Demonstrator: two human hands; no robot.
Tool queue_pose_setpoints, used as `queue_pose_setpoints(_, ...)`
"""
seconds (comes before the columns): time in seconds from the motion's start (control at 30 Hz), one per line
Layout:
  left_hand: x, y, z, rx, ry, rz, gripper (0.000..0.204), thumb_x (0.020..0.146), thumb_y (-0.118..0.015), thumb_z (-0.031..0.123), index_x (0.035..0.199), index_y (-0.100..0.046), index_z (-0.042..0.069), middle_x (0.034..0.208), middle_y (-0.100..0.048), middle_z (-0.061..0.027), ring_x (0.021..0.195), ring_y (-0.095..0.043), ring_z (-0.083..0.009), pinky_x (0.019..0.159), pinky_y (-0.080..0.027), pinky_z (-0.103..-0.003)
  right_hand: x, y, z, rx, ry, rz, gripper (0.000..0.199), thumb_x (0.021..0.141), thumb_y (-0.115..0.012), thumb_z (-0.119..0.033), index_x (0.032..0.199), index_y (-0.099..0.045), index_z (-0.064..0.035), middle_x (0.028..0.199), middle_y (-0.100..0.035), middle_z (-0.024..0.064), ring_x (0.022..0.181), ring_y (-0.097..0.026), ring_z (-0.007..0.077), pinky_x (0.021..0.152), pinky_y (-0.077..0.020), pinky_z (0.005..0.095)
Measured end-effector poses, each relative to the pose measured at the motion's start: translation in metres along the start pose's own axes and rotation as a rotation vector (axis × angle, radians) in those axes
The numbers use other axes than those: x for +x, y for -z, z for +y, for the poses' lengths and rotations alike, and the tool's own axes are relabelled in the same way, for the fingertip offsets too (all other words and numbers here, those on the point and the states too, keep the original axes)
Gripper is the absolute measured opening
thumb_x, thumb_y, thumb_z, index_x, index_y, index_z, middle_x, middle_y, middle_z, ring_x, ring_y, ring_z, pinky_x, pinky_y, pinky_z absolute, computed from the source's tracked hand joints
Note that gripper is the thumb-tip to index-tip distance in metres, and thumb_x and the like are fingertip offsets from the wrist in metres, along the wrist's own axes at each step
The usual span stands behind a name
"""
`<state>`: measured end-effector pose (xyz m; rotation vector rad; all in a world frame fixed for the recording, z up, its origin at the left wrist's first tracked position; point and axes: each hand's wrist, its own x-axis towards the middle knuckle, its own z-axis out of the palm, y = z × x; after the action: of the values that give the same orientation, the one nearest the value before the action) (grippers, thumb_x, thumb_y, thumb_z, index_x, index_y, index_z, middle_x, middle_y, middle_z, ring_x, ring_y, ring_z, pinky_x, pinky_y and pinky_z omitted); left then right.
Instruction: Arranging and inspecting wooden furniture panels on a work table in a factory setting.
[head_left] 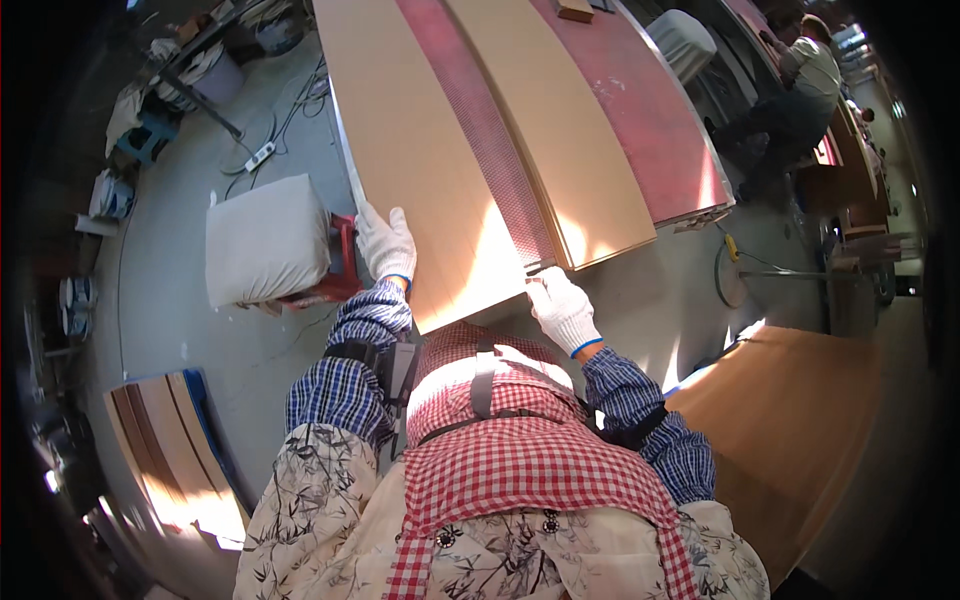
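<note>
Holding a long, flat, tan board (410, 150), lying lengthwise along the left edge of a red, textured tabletop (640, 110) and reaching past its near edge. Gripping the board's left side close to that overhanging end with the white-knit-gloved left hand (386, 243), laying the thumb over the top and hiding the other fingertips at the edge. Pinching at the board's near right corner with the white-knit-gloved right hand (562, 308), drawing the fingers narrow; not showing how far underneath they are reaching.

Judging by this, already having the board lined up with the left edge, but not yet letting go of it. Seeing a layered stack of long tan boards (560, 130) lying to the right, across a bare red strip, ending about at the near edge; not being able to tell how many are awaiting handling.

Farther out, finding a square seat wrapped in pale cloth (265, 240) resting on a red plastic stool (345, 255) beyond the left edge, and a co-worker in a light top (815, 72) sitting beyond the right edge.
</note>
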<state>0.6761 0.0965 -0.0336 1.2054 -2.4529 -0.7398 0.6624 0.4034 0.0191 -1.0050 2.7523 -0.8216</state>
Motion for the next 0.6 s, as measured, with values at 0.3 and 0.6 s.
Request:
queue_pose_setpoints(0.3,0.001,0.008,0.0,-0.064,-0.016,0.002,0.073,0.096,-0.055,0.041,0.146,-0.03,-0.005,0.141,-0.044,-0.0332,0.131,-0.043,-0.0472,0.109,-0.035,-0.052,-0.003,-0.01,-0.028,-0.26,0.165,0.019,0.011,0.094,-0.062,-0.019,0.096,-0.063,-0.0083,0.08,-0.063,0.0089,0.06,-0.064,0.0256,0.054,-0.0524,0.0366)
queue_pose_setpoints(0.6,-0.002,0.009,-0.003,0.008,-0.016,0.051,0.071,0.095,-0.056,0.038,0.146,-0.031,-0.005,0.141,-0.045,-0.0313,0.132,-0.043,-0.0445,0.108,-0.037,-0.051,-0.002,-0.01,-0.041,-0.114,-0.067,-0.032,0.012,0.095,-0.062,-0.022,0.098,-0.06,-0.0098,0.071,-0.065,0.0097,0.057,-0.065,0.0288,0.053,-0.0522,0.0388)
